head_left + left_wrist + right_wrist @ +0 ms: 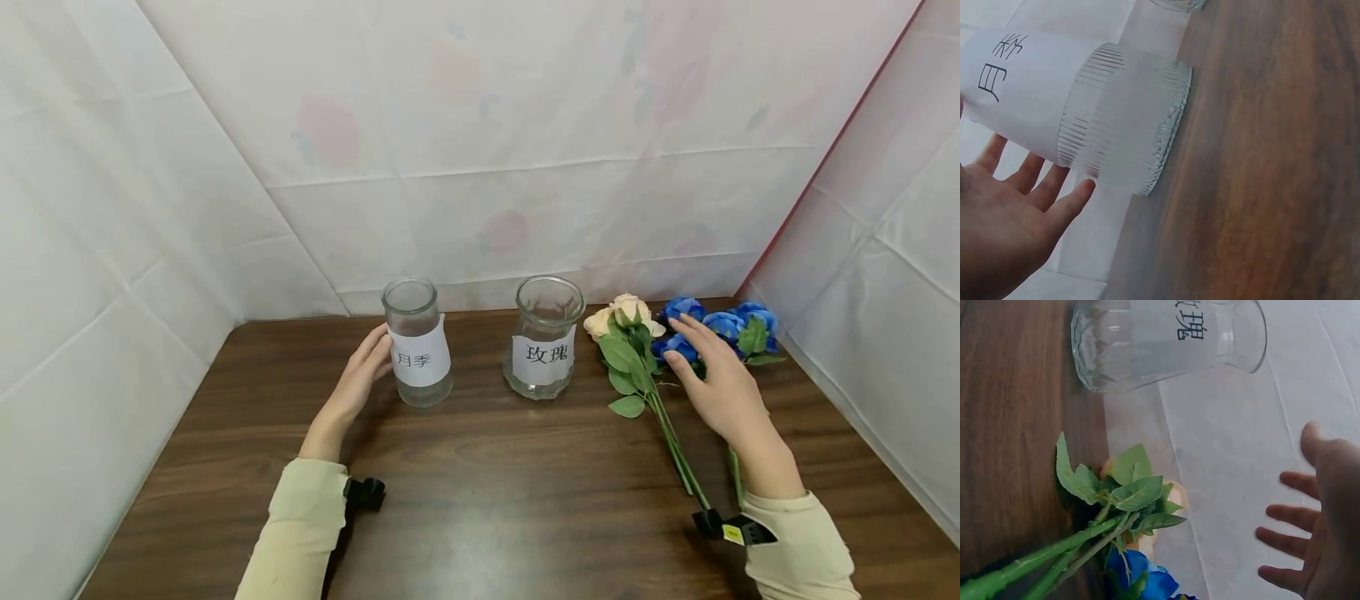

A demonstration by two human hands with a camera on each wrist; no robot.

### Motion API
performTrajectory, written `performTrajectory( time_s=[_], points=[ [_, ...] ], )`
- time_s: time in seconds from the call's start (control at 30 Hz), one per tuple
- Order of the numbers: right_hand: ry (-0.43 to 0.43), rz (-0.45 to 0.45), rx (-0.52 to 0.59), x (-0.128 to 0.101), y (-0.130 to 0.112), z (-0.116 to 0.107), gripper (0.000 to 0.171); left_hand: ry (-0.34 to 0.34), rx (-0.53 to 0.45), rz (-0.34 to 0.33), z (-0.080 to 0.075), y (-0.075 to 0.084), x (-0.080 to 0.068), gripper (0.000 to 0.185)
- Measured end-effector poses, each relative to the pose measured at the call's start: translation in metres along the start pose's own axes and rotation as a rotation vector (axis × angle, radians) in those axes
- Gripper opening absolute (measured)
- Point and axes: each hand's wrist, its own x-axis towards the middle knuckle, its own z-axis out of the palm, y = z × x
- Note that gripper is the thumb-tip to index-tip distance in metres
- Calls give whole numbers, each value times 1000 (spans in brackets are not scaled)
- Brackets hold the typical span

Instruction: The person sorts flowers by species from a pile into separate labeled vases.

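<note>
A straight glass vase (424, 395) with a white paper label (422, 357) stands upright at the back left of the table. Beside its left side is my left hand (360, 377), fingers extended; in the left wrist view, the fingertips (1088, 187) are at the vase's side, though contact is hard to tell. A wider labelled glass vase (542, 390) stands in the middle. My right hand (718, 383), fingers spread and holding nothing, hovers over the blue flowers (726, 327) and partly hides them. Cream roses (628, 313) with green leaves and stems lie just left of that hand.
The brown wooden table (480, 492) ends at a white curtain (450, 167) with faint pink prints at the back. White panels (900, 333) rise on both sides. The flower stems (678, 454) point toward the table's front right.
</note>
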Motion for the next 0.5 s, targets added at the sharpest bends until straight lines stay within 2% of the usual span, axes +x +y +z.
performTrajectory(
  time_s=[0.13,0.33,0.4,0.5],
  points=[
    [21,73,61,-6,0,2,47,2,-3,-17,1,0,-3,57],
    [51,100,91,-11,8,10,33,4,6,-13,2,-1,-3,58],
    [37,128,109,-12,13,11,32,1,-3,-16,3,-1,-2,59],
    [-31,206,175,-14,21,13,37,-7,-20,-22,3,-2,-2,61]
  ],
)
